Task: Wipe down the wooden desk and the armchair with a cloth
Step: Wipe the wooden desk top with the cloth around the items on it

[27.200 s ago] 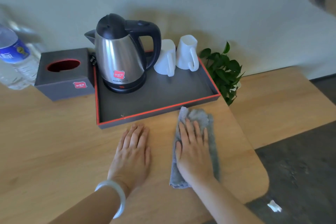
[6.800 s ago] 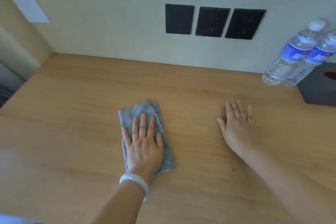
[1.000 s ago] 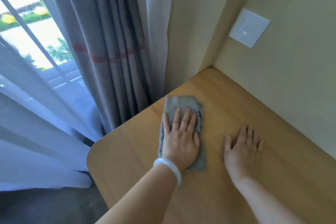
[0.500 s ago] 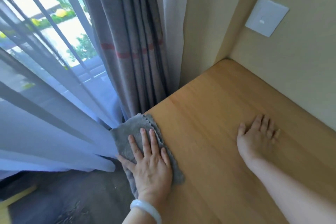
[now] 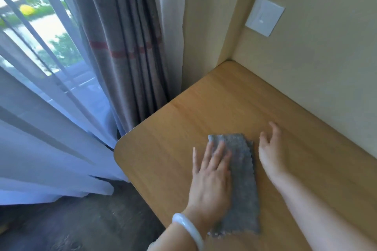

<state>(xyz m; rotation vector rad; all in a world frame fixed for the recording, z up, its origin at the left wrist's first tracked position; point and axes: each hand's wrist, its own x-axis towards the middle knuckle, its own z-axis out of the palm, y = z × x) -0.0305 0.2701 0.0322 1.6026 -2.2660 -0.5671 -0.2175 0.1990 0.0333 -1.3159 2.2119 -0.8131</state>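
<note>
Here, the wooden desk (image 5: 234, 104) fills the right half of the view, its far edge against a pale wall (image 5: 326, 57) and its rounded near-left corner standing over dark carpet (image 5: 71, 226). At left, a sheer white curtain (image 5: 40, 132) hangs before a bright window, and a grey drape (image 5: 126, 47) with a red band falls just beside the desk's left edge.

The grey cloth (image 5: 242, 179), folded into a long rectangle, lies flat on the desktop, in from the rounded corner and toward the near side. Its long axis runs near to far, leaning slightly left at the far end. The far short edge points toward the wall corner, and the near short edge shows a scalloped hem.

The left hand (image 5: 210, 177) presses palm-down on the left part of the cloth. Its fingers (image 5: 221, 149) are straight and slightly spread, with the outermost lying on bare wood off the cloth's left edge.

The right hand (image 5: 271, 153) is just right of the cloth and holds nothing. Its fingers (image 5: 274, 128) are extended and loosely apart. Motion blur hides whether they touch the wood.

A white bangle (image 5: 188, 230) circles the left wrist. A white switch plate (image 5: 264, 18) sits on the wall above the far corner.
</note>
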